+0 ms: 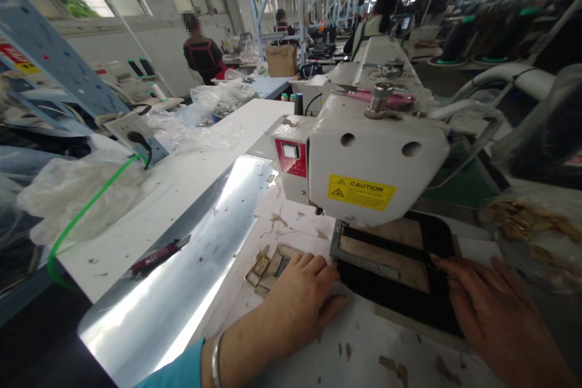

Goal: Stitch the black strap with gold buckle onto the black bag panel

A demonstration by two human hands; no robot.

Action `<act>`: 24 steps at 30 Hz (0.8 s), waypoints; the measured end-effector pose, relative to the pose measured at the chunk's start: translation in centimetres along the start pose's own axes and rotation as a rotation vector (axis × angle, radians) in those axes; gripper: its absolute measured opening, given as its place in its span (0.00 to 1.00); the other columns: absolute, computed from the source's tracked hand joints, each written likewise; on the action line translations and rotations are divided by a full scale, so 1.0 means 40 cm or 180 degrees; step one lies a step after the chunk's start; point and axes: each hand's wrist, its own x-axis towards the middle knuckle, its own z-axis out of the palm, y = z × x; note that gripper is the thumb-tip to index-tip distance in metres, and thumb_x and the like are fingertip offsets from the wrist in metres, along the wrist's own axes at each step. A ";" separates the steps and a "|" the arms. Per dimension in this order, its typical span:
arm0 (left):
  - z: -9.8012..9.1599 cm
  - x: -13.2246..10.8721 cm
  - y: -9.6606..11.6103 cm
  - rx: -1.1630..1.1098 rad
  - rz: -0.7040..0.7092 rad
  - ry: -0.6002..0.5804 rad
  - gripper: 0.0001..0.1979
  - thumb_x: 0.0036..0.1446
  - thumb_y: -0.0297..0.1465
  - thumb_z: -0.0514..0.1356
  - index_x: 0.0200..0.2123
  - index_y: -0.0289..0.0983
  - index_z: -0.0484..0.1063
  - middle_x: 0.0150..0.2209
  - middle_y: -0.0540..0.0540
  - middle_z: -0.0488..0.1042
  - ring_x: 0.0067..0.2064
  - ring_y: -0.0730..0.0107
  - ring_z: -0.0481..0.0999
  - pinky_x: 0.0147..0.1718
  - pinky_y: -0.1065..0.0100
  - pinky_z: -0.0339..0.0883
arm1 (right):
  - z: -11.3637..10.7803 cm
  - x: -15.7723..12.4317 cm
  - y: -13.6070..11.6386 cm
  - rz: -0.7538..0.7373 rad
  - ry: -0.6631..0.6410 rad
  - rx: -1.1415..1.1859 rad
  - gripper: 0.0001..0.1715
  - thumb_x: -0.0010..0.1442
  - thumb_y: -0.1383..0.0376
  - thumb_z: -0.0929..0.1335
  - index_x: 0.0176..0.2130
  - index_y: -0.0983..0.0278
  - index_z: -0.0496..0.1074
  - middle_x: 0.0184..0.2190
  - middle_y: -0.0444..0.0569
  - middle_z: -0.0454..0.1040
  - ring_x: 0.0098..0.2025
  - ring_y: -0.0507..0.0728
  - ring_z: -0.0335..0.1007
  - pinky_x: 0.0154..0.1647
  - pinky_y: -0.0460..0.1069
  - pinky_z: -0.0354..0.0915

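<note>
My left hand [304, 291] rests on the worktable with its fingers lightly bent and the thumb apart, holding nothing visible. Its fingertips are beside a small square frame [282, 251] and a gold buckle [259, 269]. To its right, a flat black piece with brown panels [441, 239] lies beneath the sewing machine head [375, 145]. A metal clamp frame [370, 262] sits over this piece. My right hand [493, 300] lies with fingers stretched out along the right edge of the black piece, fingertips touching it; the thumb is partly hidden.
A shiny metal sheet [182, 273] covers the table's left side, with a dark red utility knife [159, 254] on it. Scraps are scattered around. A plastic bag of gold hardware [536, 224] is at the right. Pink-handled scissors [386, 99] lie on the machine. Several people sit farther back.
</note>
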 end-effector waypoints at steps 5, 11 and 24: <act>0.018 -0.009 0.007 0.0640 0.0276 0.0052 0.13 0.63 0.32 0.57 0.50 0.36 0.70 0.39 0.44 0.75 0.40 0.59 0.75 0.41 0.56 0.75 | -0.009 -0.011 0.002 0.0819 0.0077 0.0604 0.17 0.65 0.61 0.59 0.51 0.61 0.68 0.46 0.54 0.78 0.46 0.62 0.75 0.48 0.59 0.71; -0.002 0.057 -0.002 0.1876 0.1468 -0.0191 0.12 0.60 0.17 0.52 0.40 0.29 0.74 0.34 0.41 0.76 0.29 0.62 0.76 0.19 0.62 0.68 | -0.001 0.034 0.072 0.2066 -0.0178 0.0592 0.24 0.56 0.52 0.63 0.44 0.66 0.72 0.39 0.61 0.77 0.36 0.65 0.75 0.37 0.61 0.72; 0.144 -0.037 0.292 0.0720 0.2786 0.0584 0.09 0.61 0.27 0.56 0.29 0.38 0.72 0.24 0.45 0.67 0.22 0.71 0.66 0.13 0.67 0.49 | -0.218 -0.143 -0.040 0.3305 -0.1261 0.2078 0.37 0.47 0.31 0.62 0.26 0.59 0.75 0.22 0.53 0.78 0.25 0.63 0.76 0.25 0.56 0.72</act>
